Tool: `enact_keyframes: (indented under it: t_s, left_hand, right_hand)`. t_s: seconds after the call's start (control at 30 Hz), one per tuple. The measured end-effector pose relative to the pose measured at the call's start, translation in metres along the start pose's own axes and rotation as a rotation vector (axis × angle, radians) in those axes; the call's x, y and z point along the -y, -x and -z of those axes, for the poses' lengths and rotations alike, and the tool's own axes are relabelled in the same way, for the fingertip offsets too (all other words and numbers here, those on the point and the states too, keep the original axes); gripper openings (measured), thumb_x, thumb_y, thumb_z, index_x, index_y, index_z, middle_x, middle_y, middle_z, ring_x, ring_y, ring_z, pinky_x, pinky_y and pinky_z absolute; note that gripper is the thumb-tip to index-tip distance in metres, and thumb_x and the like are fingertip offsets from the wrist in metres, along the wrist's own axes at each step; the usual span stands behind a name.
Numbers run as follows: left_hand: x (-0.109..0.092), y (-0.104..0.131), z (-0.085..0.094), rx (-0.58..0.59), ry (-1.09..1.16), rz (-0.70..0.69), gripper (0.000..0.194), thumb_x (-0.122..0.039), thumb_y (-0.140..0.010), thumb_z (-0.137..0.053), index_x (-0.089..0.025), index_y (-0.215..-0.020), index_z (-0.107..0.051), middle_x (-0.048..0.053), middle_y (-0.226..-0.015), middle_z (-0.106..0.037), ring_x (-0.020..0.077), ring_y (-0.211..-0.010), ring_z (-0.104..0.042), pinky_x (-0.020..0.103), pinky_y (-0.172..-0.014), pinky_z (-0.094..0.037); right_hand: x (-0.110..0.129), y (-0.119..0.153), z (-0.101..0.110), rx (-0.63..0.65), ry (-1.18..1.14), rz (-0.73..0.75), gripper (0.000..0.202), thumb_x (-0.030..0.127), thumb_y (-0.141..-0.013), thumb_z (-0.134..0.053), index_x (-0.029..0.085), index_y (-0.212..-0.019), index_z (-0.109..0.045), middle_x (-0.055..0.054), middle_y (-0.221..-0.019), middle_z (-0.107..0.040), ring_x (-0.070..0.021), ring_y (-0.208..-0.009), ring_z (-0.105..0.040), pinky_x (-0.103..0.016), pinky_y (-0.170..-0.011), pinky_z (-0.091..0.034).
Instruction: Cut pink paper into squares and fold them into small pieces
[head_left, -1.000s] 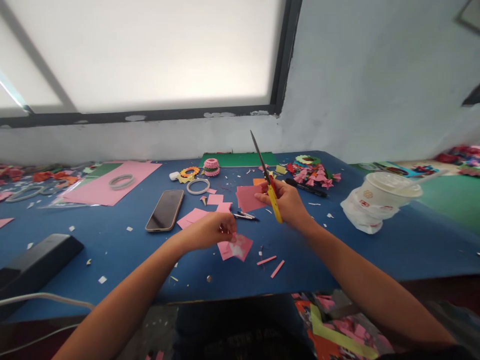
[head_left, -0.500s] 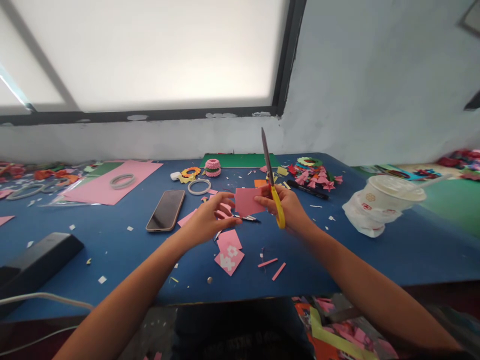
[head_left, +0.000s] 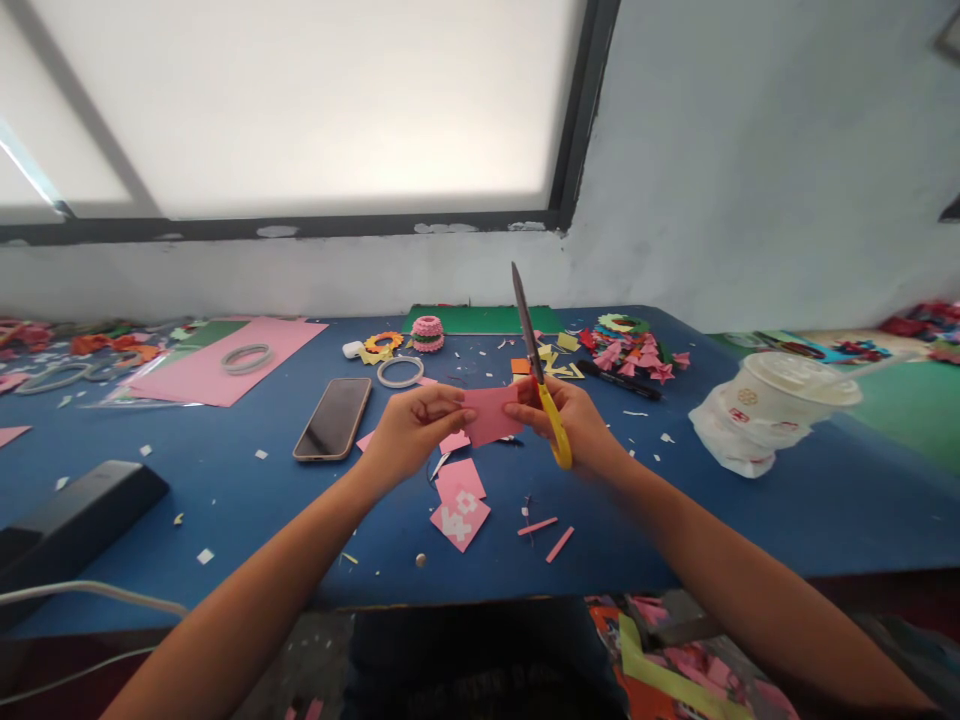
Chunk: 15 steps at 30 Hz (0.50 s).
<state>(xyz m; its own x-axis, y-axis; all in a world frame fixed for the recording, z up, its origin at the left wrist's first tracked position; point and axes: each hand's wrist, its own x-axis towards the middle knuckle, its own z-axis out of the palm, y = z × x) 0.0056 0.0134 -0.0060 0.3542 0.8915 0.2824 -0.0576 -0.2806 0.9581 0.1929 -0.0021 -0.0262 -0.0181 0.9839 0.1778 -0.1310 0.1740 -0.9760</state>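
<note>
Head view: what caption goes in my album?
Left hand and right hand hold pink paper over a blue table; the right also holds yellow-handled scissors.

Two hands (head_left: 411,432) are holding one pink paper (head_left: 491,415) and one pair of scissors (head_left: 555,415), while one phone (head_left: 333,420), one cup (head_left: 772,400), one black marker (head_left: 626,382) and two pink strips (head_left: 560,544) are sharing one blue table (head_left: 262,505).

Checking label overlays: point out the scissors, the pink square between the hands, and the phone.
Scissors (head_left: 532,345): head view, on the grey blades above the yellow handle.
Pink square (head_left: 492,415): head view, middle of its visible face.
Phone (head_left: 333,420): head view, on the dark screen.
</note>
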Motion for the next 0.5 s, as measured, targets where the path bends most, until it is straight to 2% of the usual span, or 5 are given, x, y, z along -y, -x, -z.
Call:
enact_keyframes:
  t_s: [0.17,0.3,0.43,0.5]
  left_hand:
    - [-0.0019,0.0006,0.0012,0.007,-0.047,0.006,0.014,-0.026,-0.064,-0.071,-0.015,-0.069,-0.064,0.0,-0.061,-0.065,0.0084,-0.054,-0.058,0.019,-0.052,-0.049]
    - [0.0008,0.0006,0.0039,0.022,-0.121,-0.008,0.018,-0.031,-0.069,-0.068,-0.014,-0.068,-0.063,0.0,-0.059,-0.063,0.0082,-0.053,-0.056,0.019,-0.05,-0.046]
    - [0.0013,0.0013,0.0036,0.02,-0.17,-0.04,0.023,-0.034,-0.07,-0.066,-0.013,-0.065,-0.06,0.0,-0.057,-0.061,0.0078,-0.052,-0.055,0.018,-0.048,-0.044]
    - [0.0005,0.0027,0.0022,0.026,-0.161,-0.046,0.023,-0.034,-0.068,-0.069,-0.013,-0.073,-0.059,0.0,-0.06,-0.061,0.0092,-0.054,-0.057,0.019,-0.05,-0.046]
  right_hand:
    - [0.0005,0.0015,0.0004,0.018,-0.005,0.004,0.041,0.032,-0.045,-0.081,0.017,-0.076,-0.058,0.005,-0.067,-0.052,-0.0069,-0.055,-0.044,-0.022,-0.05,-0.033]
    - [0.0004,0.0012,0.0001,0.034,-0.002,0.012,0.04,0.031,-0.045,-0.081,0.017,-0.074,-0.057,0.006,-0.066,-0.05,-0.0075,-0.056,-0.045,-0.023,-0.054,-0.036]
    - [0.0012,0.0018,-0.001,0.031,-0.009,0.009,0.041,0.032,-0.047,-0.081,0.017,-0.077,-0.057,0.004,-0.069,-0.053,-0.0057,-0.052,-0.041,-0.022,-0.048,-0.031]
    - [0.0016,0.0026,-0.0013,0.002,-0.022,0.014,0.041,0.032,-0.048,-0.08,0.017,-0.078,-0.057,0.005,-0.067,-0.052,-0.0047,-0.049,-0.038,-0.021,-0.045,-0.028]
